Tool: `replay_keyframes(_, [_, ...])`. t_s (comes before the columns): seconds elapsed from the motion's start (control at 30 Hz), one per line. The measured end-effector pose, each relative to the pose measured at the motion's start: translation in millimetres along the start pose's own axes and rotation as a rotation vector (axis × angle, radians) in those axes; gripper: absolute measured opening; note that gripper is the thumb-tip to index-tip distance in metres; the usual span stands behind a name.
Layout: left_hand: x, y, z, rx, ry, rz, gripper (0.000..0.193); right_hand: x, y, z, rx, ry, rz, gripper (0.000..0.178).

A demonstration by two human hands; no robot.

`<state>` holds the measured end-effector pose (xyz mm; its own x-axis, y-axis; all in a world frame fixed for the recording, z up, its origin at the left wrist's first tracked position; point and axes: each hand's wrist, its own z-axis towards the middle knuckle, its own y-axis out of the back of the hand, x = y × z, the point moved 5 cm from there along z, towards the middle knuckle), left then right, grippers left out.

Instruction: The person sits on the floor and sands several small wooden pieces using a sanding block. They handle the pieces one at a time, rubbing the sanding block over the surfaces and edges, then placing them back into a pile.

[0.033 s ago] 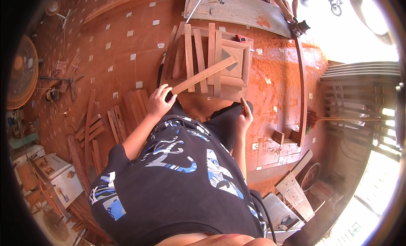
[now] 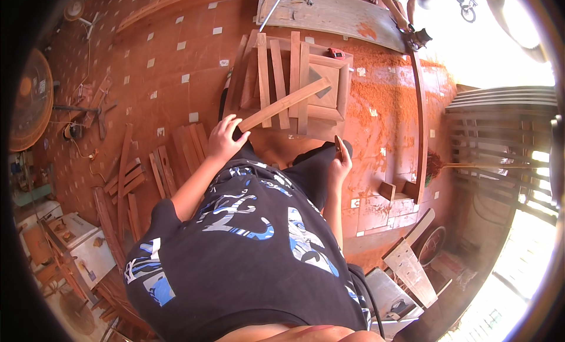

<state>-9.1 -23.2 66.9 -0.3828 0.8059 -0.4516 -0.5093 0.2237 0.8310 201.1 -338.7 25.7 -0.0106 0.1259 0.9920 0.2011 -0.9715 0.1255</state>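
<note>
Head: hands point(image 2: 225, 138) apart, left gripping wooden strip point(image 2: 286, 105).

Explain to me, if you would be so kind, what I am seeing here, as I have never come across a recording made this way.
There is no robot: these are a person's two bare hands. The view comes from the left one of two wide fisheye cameras worn on the head, looking down, so straight edges bend near the rim.

The left hand grips the near end of a long, straight brown wooden strip. The right hand holds a small brownish object, too small to identify. Ahead, several slim reddish-brown wooden strips lie side by side over a framed brown wooden panel, with a small red device at its far edge. Whether the held strip touches them is hard to tell.
</note>
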Motion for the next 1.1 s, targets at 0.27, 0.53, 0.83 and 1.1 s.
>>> replay_keyframes(0.27, [19, -49, 35, 0.258, 0.231, -0.371, 0.040, 13, -24, -1, 0.090, -0.097, -0.049, 0.055])
replay_keyframes(0.53, [51, -88, 22, 0.370, 0.419, -0.698, 0.040, 14, -37, -7, 0.151, -0.053, -0.150, 0.061])
replay_keyframes(0.83, [42, -89, 0, 0.500, 0.655, -0.994, 0.048, 41, -88, 37, 0.359, 0.358, -0.266, 0.053])
replay_keyframes(1.1, [38, -74, -17, 0.612, 0.791, -1.134, 0.056, 69, -170, 165, 0.330, 0.722, -0.798, 0.052])
